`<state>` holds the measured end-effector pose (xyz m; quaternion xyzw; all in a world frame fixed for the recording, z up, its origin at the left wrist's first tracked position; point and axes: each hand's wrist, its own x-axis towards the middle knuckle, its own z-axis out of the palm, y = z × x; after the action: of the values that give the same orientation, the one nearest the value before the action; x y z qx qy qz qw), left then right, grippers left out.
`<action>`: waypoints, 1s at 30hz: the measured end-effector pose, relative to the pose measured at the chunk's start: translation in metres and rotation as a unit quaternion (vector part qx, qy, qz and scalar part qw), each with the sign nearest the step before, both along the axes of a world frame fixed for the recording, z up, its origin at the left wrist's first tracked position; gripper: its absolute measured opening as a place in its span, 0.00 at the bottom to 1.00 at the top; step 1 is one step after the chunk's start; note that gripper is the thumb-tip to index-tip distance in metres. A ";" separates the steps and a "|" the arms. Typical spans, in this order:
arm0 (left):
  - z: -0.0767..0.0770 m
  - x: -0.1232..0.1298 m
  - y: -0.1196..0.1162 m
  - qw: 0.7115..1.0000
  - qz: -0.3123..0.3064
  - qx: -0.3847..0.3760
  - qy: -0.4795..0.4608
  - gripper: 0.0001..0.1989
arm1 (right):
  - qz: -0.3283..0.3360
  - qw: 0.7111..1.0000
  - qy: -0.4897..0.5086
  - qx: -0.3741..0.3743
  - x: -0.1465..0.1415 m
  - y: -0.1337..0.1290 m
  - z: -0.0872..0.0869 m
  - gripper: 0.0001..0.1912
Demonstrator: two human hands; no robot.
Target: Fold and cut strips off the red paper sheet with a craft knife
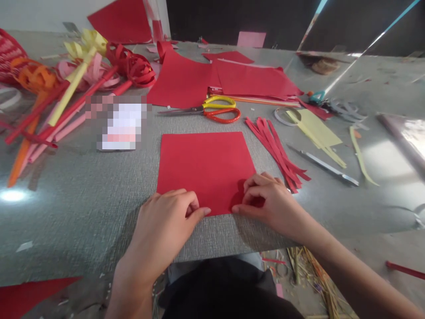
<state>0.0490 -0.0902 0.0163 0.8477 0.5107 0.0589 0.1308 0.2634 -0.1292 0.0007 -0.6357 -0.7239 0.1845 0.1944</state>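
A square sheet of red paper lies flat on the grey textured table in front of me. My left hand is at its near left edge, fingers curled, thumb along the paper's edge. At the near right corner my right hand has its fingers bent in and its thumb on the same edge. Both hands pinch the near edge. To the right of the sheet lie several red paper strips. Scissors with one yellow and one orange handle rest beyond the sheet.
Paper flowers on rolled stems lie at the left, near a blurred-out phone-like object. Red sheets are stacked at the back. At right are a tape roll, yellow paper and a slim craft knife. Scraps litter the floor.
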 end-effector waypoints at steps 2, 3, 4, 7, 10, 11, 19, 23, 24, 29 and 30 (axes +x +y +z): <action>-0.001 0.000 0.000 1.000 0.001 0.000 -0.002 0.12 | 0.001 1.000 0.002 0.001 0.000 0.000 0.000 0.12; -0.001 -0.001 0.001 1.000 0.001 -0.001 -0.004 0.12 | 0.000 1.000 0.001 0.003 0.000 0.000 0.000 0.12; -0.002 -0.001 0.001 1.000 0.000 -0.001 -0.007 0.12 | -0.001 1.000 -0.002 0.006 -0.001 0.000 0.000 0.12; -0.003 -0.001 0.001 1.000 -0.005 0.004 -0.010 0.13 | -0.003 1.000 -0.019 0.017 -0.001 0.000 -0.001 0.13; -0.002 -0.001 0.000 1.000 -0.012 0.014 -0.001 0.13 | -0.003 0.999 -0.029 0.017 -0.002 0.000 -0.001 0.13; -0.002 -0.001 -0.001 1.000 -0.016 0.019 0.007 0.13 | -0.003 0.999 -0.032 0.018 -0.002 0.000 -0.001 0.13; 0.008 0.019 -0.027 0.982 -0.075 0.158 0.076 0.04 | 0.015 0.996 -0.080 0.046 -0.001 -0.003 -0.001 0.16; -0.001 0.033 -0.036 0.979 -0.128 0.158 0.018 0.10 | 0.023 0.994 -0.089 0.057 -0.001 -0.003 -0.003 0.14; -0.003 0.035 -0.036 0.983 -0.117 0.145 0.004 0.09 | 0.022 0.994 -0.088 0.058 -0.001 -0.003 -0.003 0.15; -0.009 0.036 -0.034 0.995 -0.063 0.063 -0.040 0.05 | 0.023 0.993 -0.084 0.075 -0.002 -0.005 -0.004 0.16; -0.009 0.036 -0.034 0.996 -0.054 0.065 -0.037 0.04 | 0.023 0.993 -0.086 0.079 -0.002 -0.006 -0.004 0.16</action>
<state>0.0851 -0.1242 0.0074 0.8781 0.4537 0.1166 0.0973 0.2614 -0.1351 -0.0035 -0.6148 -0.7649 0.0756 0.1770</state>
